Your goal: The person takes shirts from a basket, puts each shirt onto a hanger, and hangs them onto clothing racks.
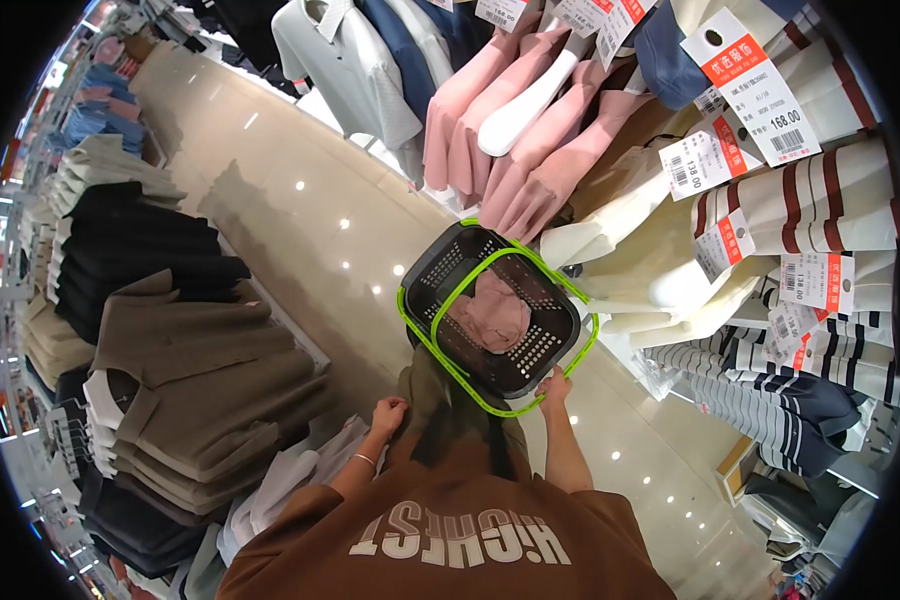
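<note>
Looking down from head height, we see a polished, pale floor (270, 125) running between two banks of hanging clothes, its surface dotted with reflected lights. On our left hang brown shirts (200, 390), with black garments (150, 250) beyond them. On our right, a grey polo shirt (355, 70) hangs near pink garments (455, 110), and closer to us come cream garments (610, 235) and striped garments (770, 400). Red-and-white price tags (767, 95) dangle over this side; we can read 168.00 on the largest. Below us spreads a brown top (470, 490) with pale lettering, seen upside down.

The black shopping basket (525, 375) hangs in front of our legs, just beside the cream garments, its open top facing us and a crumpled pink cloth (495, 312) lying inside. Our right hand (554, 386) wraps its fingers around the basket's bright green handle (594, 330) at the near right corner, so the basket lies mostly ahead and to the left of this grip. Our left hand (390, 412), apart from the basket, hangs by the left thigh; its fingers curl inward, but we cannot tell how tightly they close.
</note>
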Motion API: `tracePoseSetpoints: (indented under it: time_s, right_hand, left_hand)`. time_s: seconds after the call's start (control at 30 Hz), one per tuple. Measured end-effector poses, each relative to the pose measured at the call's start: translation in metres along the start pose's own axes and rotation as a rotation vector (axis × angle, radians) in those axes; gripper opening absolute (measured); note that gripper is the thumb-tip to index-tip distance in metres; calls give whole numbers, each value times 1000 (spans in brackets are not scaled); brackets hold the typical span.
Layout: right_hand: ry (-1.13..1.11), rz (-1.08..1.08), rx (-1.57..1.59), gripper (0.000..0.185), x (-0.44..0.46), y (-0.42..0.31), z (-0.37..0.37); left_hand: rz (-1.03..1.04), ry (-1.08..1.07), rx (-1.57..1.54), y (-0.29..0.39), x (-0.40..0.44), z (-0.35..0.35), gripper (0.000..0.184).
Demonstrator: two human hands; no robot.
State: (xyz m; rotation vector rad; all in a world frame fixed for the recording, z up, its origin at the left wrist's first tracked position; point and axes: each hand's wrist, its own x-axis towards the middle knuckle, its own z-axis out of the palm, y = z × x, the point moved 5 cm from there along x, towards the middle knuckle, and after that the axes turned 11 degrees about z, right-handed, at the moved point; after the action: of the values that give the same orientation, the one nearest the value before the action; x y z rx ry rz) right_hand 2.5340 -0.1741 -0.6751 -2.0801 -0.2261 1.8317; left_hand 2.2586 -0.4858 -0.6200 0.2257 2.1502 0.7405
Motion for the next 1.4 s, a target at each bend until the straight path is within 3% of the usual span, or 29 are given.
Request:
tracePoseSetpoints:
  time_s: [0.4, 0.77, 0.8, 1.1, 1.2, 1.33, 1.4]
  right_hand:
    - [16, 19, 62, 22, 4, 15, 41]
    - [64, -61, -35, 23, -24, -4, 43]
    - [175, -72, -66, 22, -29, -11, 38]
    - [-8, -103, -32, 26, -119, -31, 88]
    - [-156, -110, 38, 27, -185, -34, 132]
    - [-470, -107, 160, 25, -251, -32, 192]
    - [-501, -135, 195, 24, -271, -30, 219]
  left_hand:
    - [18, 56, 20, -60, 5, -19, 29]
    - [-9, -25, 76, -11, 45, -86, 28]
    - [-4, -27, 75, -8, 53, -92, 28]
    - [182, -84, 108, 29, 138, -143, 27]
    - [319, -216, 69, 77, 154, -144, 27]
    - [569, -598, -239, 146, 156, -110, 25]
    - [448, -898, -367, 211, 113, -109, 29]
